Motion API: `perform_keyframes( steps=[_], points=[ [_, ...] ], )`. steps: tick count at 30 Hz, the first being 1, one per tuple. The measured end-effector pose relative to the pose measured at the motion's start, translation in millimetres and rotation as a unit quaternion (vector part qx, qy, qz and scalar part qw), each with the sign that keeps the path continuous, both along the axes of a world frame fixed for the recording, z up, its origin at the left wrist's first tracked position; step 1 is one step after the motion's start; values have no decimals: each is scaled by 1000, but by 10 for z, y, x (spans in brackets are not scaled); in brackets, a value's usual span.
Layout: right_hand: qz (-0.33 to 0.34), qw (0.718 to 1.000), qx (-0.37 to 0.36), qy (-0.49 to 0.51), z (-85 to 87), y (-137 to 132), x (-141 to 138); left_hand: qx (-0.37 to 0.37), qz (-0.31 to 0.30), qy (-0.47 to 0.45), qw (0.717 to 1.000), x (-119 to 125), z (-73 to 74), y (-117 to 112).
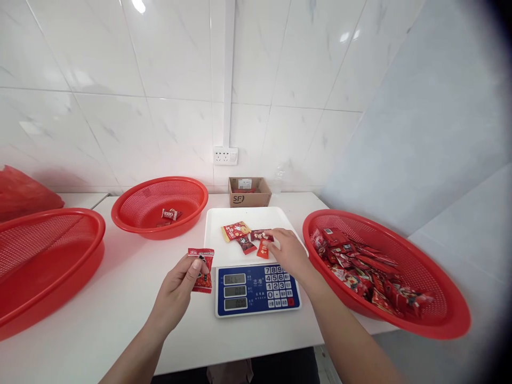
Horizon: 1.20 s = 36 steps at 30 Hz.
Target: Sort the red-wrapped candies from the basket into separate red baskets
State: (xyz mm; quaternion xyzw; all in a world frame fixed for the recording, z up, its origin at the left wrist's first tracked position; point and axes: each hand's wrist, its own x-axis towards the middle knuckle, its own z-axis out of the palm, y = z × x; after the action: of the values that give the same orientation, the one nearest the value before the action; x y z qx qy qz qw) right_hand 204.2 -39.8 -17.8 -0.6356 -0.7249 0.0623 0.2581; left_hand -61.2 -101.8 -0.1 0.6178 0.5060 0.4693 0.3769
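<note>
My left hand (pixel 181 282) pinches a red snack packet (pixel 205 277) between thumb and fingers, beside the scale's left edge. My right hand (pixel 286 250) reaches over the white pan of the electronic scale (pixel 218 256). Its thumb and fingers close at the top corner of a small orange-red packet (pixel 263 250). A dark maroon packet (pixel 258 234) lies at those fingertips, partly covered by them. On the pan next to these are a red and yellow packet (pixel 236 231) and a small dark brown packet (pixel 246 245).
A red basket (pixel 448 314) heaped with packets stands right of the scale. Two more red baskets stand left: one (pixel 124 213) holds a few packets, another (pixel 48 293) is nearer. Behind the scale sits a cardboard box (pixel 250 199), below a wall socket (pixel 226 156). A red bag (pixel 24 192) lies far left.
</note>
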Motion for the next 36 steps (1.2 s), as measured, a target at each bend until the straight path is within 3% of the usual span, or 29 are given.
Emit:
perform_keyframes(
  steps=[4, 10, 12, 15, 17, 19, 22, 25, 30, 36],
  points=[
    [39, 998, -52, -25, -48, 87, -13, -10, -7, -1, 1000, 19, -17, 4],
    [14, 999, -33, 2, -27, 326, -66, -7, -46, 6, 999, 63, -49, 29],
    [15, 1000, -16, 20, 27, 260, -124, -22, -80, -3, 997, 89, -61, 25],
    [59, 994, -24, 89, 113, -50, -270, -60, -114, -58, 990, 163, -103, 5],
    [164, 957, -104, 217, 134, -319, -391, -76, -101, -98, 987, 240, -148, -15],
    [256, 899, -178, 308, 101, -546, -504, -70, -79, -124, 987, 335, -192, -35],
    [263, 843, -180, 434, -24, -717, -599, -64, -77, -151, 983, 472, -233, -56],
    [234, 809, -182, 508, -132, -747, -579, -103, -110, -182, 972, 556, -240, -65],
    [191, 843, -186, 467, -108, -784, -515, -138, -127, -218, 958, 576, -224, -70],
    [169, 845, -179, 474, -54, -792, -620, -127, -118, -259, 950, 571, -210, -94]
  ],
)
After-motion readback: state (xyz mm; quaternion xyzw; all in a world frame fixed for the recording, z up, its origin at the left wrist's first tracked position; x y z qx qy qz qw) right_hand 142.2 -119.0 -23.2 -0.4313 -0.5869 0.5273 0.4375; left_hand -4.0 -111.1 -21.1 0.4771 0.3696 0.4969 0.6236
